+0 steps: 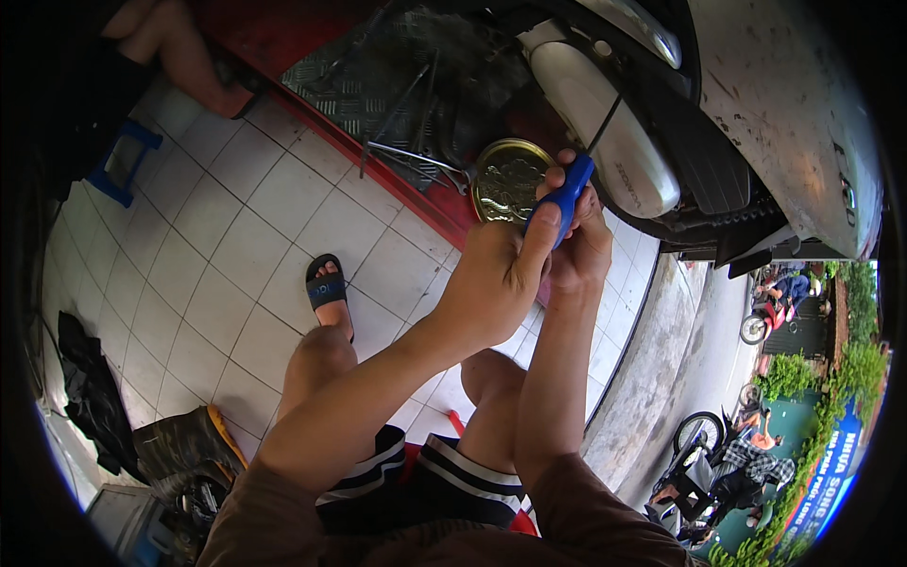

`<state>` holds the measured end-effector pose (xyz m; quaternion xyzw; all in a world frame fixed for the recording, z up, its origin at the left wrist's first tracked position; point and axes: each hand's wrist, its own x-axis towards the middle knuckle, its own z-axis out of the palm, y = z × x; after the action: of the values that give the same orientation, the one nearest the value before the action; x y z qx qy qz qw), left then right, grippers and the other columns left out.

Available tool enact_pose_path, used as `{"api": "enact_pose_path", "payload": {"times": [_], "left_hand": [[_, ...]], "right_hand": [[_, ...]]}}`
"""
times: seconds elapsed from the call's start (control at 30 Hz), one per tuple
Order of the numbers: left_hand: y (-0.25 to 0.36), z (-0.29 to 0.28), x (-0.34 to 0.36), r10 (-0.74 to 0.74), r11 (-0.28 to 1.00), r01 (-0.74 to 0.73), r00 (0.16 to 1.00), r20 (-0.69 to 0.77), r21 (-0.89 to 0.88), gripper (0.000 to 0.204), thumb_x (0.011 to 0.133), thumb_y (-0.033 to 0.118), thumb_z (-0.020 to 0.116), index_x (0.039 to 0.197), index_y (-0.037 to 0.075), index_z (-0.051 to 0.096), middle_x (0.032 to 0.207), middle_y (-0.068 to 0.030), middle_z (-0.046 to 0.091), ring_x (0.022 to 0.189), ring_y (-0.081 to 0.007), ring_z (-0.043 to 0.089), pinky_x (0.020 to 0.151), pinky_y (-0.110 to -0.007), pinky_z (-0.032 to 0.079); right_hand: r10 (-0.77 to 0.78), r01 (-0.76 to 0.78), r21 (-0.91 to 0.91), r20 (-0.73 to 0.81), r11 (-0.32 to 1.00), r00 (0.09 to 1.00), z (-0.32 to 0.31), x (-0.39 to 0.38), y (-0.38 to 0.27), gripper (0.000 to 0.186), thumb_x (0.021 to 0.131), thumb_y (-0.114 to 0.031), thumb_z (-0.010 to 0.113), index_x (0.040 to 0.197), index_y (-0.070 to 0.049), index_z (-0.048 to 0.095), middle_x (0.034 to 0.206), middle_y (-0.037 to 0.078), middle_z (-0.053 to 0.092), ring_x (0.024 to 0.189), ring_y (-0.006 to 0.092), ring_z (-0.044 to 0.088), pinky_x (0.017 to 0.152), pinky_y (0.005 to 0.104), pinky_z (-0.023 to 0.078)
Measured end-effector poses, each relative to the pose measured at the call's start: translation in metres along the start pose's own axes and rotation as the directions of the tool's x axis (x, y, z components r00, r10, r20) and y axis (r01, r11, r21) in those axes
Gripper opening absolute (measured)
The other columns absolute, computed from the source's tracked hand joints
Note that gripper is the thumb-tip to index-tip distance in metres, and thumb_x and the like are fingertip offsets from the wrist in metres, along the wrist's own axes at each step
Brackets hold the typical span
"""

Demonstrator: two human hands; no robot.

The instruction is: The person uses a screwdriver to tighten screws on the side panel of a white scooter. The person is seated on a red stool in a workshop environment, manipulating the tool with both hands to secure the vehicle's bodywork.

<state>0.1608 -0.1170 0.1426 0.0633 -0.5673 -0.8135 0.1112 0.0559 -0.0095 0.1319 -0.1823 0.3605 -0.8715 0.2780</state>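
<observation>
Both my hands are together around a screwdriver with a blue handle. Its thin dark shaft points up and to the right, in front of a motorbike's silver exhaust cover; I cannot tell whether the tip touches anything. My left hand is closed at the lower end of the handle, thumb pressed along it, its other fingers mostly hidden. Around the handle from the far side curl the fingers of my right hand. Just behind my hands, a round gold-coloured tin rests by the red platform edge.
A red-edged platform carries the motorbike and several wrenches. A person's leg and a blue stool are far left. Boots stand lower left. A street with parked motorbikes lies to the right.
</observation>
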Motion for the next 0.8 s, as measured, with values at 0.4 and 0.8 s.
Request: {"api": "enact_pose_path", "payload": {"times": [0.4,0.8], "left_hand": [[0.003,-0.005,0.001,0.375,0.772,-0.294,0.927,-0.031,0.563,0.048,0.092,0.046,0.062,0.091,-0.002,0.057,0.063,-0.0184,0.062,0.052,-0.0331,0.065,0.046,-0.040,0.048],[0.003,-0.003,-0.001,0.306,0.798,-0.228,0.951,-0.050,0.558,0.048,0.097,0.047,0.054,0.091,0.000,0.062,0.062,-0.0157,0.063,0.052,-0.0326,0.064,0.049,-0.038,0.049]], "right_hand": [[-0.009,-0.024,-0.167,-0.199,0.986,0.980,0.017,-0.003,-0.008,0.038,0.091,-0.026,0.071,0.115,0.003,0.060,0.098,0.011,0.068,0.059,0.0040,0.050,0.056,0.0171,0.043],[0.048,-0.115,-0.208,-0.301,0.971,0.952,0.001,-0.004,-0.009,0.048,0.091,-0.030,0.071,0.120,0.004,0.055,0.100,0.011,0.060,0.070,0.0108,0.048,0.061,0.0204,0.045]]}}
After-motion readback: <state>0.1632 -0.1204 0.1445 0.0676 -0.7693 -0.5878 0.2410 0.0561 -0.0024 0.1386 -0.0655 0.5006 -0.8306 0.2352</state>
